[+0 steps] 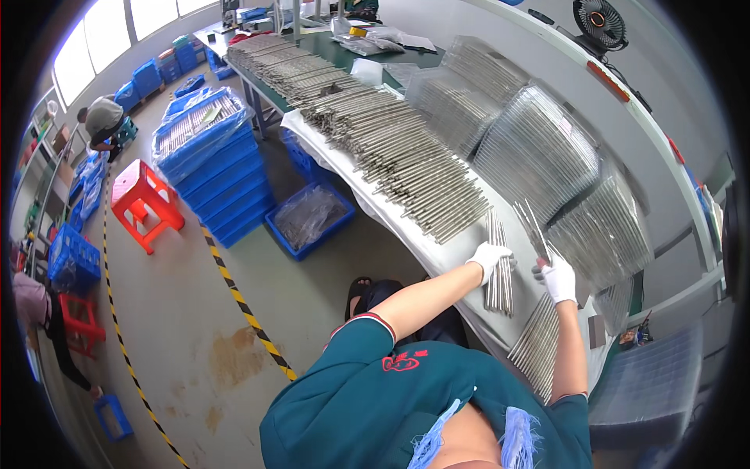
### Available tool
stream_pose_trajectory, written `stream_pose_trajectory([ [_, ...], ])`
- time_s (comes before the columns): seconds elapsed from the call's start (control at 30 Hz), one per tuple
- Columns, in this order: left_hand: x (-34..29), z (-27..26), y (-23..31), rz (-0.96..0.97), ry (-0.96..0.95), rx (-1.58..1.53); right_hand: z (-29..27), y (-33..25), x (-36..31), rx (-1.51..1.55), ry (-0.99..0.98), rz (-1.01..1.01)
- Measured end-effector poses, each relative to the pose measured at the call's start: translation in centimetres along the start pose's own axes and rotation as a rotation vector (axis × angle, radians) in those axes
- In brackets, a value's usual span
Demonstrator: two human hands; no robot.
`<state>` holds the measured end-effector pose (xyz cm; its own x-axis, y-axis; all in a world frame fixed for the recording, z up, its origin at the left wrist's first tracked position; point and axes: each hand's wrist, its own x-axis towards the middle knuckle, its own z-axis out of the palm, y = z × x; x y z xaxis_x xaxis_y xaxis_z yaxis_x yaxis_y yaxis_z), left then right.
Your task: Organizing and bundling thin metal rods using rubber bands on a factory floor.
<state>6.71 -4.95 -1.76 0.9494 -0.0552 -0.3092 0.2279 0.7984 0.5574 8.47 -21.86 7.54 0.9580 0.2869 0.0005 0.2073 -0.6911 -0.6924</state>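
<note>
Both my hands wear white gloves over a white-covered table. My left hand [489,259] is closed round a small bundle of thin metal rods [498,295] lying lengthwise under the fingers. To its right, my right hand [558,279] grips a few more metal rods [533,228], which stick up past the fingers at a tilt. Something reddish shows at its fingertips, too small to name. A long row of metal rods [406,160] lies side by side beyond my left hand. Nearer my body, another group of metal rods [537,344] rests beside my right forearm.
Clear plastic trays of rods [539,148] stand stacked along the table's far side. Left of the table are stacked blue crates [219,172], a blue bin [308,219] on the floor and a red stool [144,203]. Two other people are at the left. A fan [600,23] sits above.
</note>
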Motion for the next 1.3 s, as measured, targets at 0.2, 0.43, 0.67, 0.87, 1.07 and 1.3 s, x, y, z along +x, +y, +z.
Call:
stream_pose_trajectory([
  [0.2, 0.1, -2.3, 0.9, -0.077, -0.128, -0.134, -1.0, -10.4, 7.2, -0.301, 0.015, -0.364],
  [0.43, -1.2, -3.4, 1.8, -0.149, -0.165, -0.170, 6.7, -23.2, 21.9, -0.256, 0.002, -0.511],
  [0.67, -2.6, -3.0, 3.1, -0.193, -0.117, -0.072, 11.3, -26.4, 37.8, -0.681, 0.100, -0.471],
  [0.87, -1.9, -2.9, 2.6, -0.235, -0.094, -0.101, 12.7, -24.3, 43.4, -0.707, 0.128, -0.462],
  [1.07, -2.7, -2.4, 3.8, -0.286, -0.064, -0.139, 12.9, -25.1, 43.0, -0.709, 0.116, -0.491],
  [1.3, -2.2, -3.3, 3.2, -0.242, -0.125, 0.018, 12.2, -25.9, 44.7, -0.776, 0.047, -0.379],
])
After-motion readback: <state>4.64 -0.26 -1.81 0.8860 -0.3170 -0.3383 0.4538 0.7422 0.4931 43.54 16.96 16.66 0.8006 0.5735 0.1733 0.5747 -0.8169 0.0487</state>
